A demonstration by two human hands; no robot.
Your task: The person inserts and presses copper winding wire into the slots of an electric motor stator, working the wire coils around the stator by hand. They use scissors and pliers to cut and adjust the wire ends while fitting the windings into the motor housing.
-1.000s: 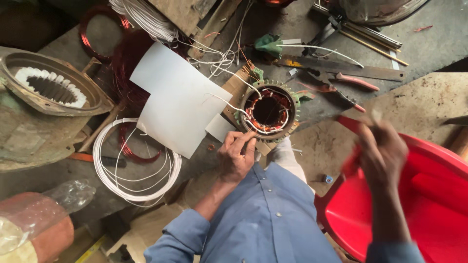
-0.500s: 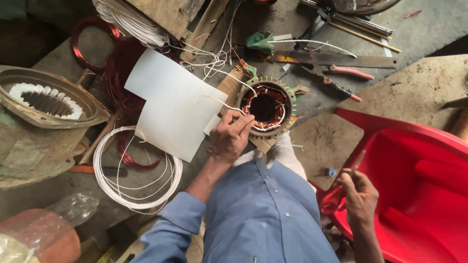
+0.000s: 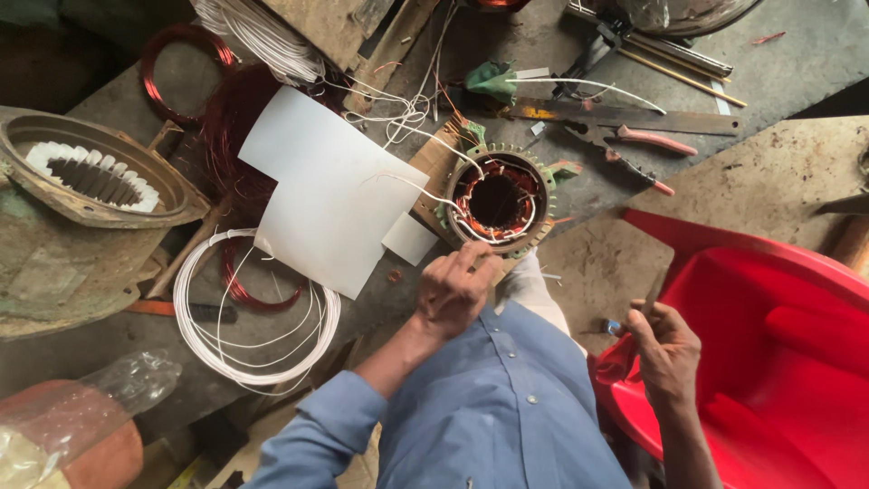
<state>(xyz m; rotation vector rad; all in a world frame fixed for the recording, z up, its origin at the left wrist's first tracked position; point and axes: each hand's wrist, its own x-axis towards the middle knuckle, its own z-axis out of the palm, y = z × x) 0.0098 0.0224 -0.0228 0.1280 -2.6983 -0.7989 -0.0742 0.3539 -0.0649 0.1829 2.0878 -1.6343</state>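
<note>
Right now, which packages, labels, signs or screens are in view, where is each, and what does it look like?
Clear plastic bag: bottom left, crumpled, transparent, lying over a reddish round thing.
White sheets: centre, blank and rectangular, overlapping beside the motor stator; no print visible.
No labels, signs or screens show.

Stator (image 3: 496, 201): ring of dull grey metal, wound inside with glossy copper-coloured wire and thin white leads. Sheets (image 3: 330, 195) beside it: smooth matt white paper or card. Wire coil (image 3: 256, 312): white plastic-coated, slightly shiny. Chair (image 3: 769, 335): glossy red moulded plastic. Shirt (image 3: 507, 407): matt blue woven cloth. Floor (image 3: 787, 172): rough, stained concrete. Housing (image 3: 90, 177) at left: tarnished, grimy cast metal. Pliers (image 3: 625, 149): dark metal, pink plastic grips. Bag (image 3: 127, 385): clear crinkled plastic.
</note>
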